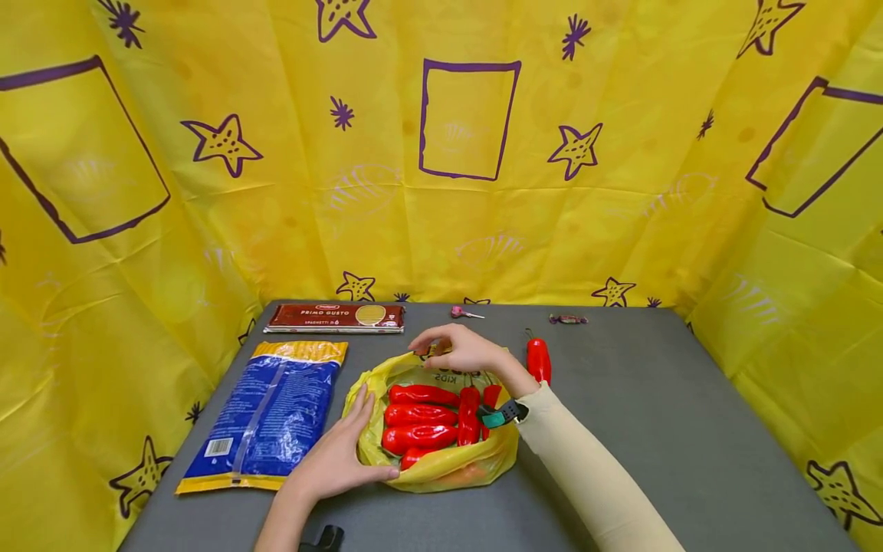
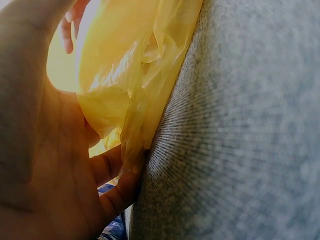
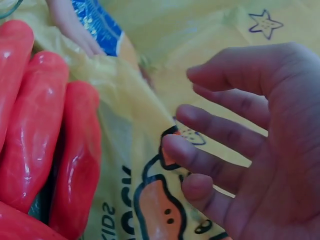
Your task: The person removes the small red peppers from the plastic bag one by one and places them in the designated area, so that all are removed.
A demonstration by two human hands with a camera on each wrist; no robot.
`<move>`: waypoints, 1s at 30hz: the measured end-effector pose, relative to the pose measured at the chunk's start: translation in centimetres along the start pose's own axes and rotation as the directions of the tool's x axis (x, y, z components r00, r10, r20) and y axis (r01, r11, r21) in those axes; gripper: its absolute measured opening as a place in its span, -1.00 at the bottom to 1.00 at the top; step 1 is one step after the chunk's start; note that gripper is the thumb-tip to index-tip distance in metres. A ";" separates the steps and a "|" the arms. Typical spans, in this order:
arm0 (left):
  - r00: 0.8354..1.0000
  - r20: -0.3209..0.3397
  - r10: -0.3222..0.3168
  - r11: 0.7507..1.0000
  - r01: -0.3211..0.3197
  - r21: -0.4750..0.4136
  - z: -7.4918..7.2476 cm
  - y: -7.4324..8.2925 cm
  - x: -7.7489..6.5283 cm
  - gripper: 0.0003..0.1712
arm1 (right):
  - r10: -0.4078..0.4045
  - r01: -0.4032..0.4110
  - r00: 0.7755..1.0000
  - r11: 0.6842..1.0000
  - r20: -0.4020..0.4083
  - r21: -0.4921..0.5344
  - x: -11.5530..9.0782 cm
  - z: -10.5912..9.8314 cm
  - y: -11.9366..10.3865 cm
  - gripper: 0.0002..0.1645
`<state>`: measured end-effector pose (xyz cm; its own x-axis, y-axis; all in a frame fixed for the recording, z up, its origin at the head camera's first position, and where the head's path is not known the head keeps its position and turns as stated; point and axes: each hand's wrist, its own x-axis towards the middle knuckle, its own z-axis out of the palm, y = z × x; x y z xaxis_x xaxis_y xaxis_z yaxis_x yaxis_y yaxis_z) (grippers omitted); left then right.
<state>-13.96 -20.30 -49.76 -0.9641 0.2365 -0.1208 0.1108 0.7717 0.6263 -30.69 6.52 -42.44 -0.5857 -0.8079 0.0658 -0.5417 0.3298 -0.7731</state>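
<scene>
A yellow plastic bag (image 1: 469, 474) stands with its mouth open in the middle of the table. Several glossy red peppers (image 1: 419, 437) lie inside, some side by side on the left, others upright-looking toward the right. My left hand (image 1: 338, 452) rests along the bag's left side, fingers extended against the outside and thumb by the front rim. In the left wrist view its fingertips touch the yellow plastic (image 2: 137, 100) close to the table. Over the bag's back rim is my right hand (image 1: 469, 349), fingers loosely bent and holding nothing. Another red pepper (image 1: 538, 360) lies outside, partly hidden by the right forearm.
Left of the bag lies a blue and yellow packet (image 1: 276, 414). Behind it is a brown spaghetti pack (image 1: 334, 317). Toward the back edge are a lollipop (image 1: 465, 312) and a wrapped candy (image 1: 569, 319). A small black object (image 1: 324, 539) shows at the front edge. Yellow curtains surround the grey table.
</scene>
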 end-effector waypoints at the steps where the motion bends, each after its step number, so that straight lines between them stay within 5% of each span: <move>1: 1.000 0.001 -0.001 1.000 0.001 0.000 0.0 0.0 0.0 0.58 | 0.000 -0.001 1.000 1.000 0.025 0.015 0.3 0.1 0.2 -0.57; 12: 1.000 0.013 -0.021 1.000 0.021 -0.020 -0.2 0.4 0.0 0.54 | 0.029 -0.040 0.989 0.997 0.146 0.070 2.5 1.9 1.6 -0.59; 30: 1.000 0.011 -0.012 1.000 0.012 -0.009 0.0 0.0 0.1 0.56 | 0.105 -0.088 0.966 0.993 0.235 -0.085 3.5 3.9 2.8 -0.57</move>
<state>-14.04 -20.27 -49.70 -0.9626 0.2338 -0.1366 0.0973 0.7694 0.6314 -31.88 2.71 -46.80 -0.4815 -0.8605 -0.1661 -0.5376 0.4397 -0.7195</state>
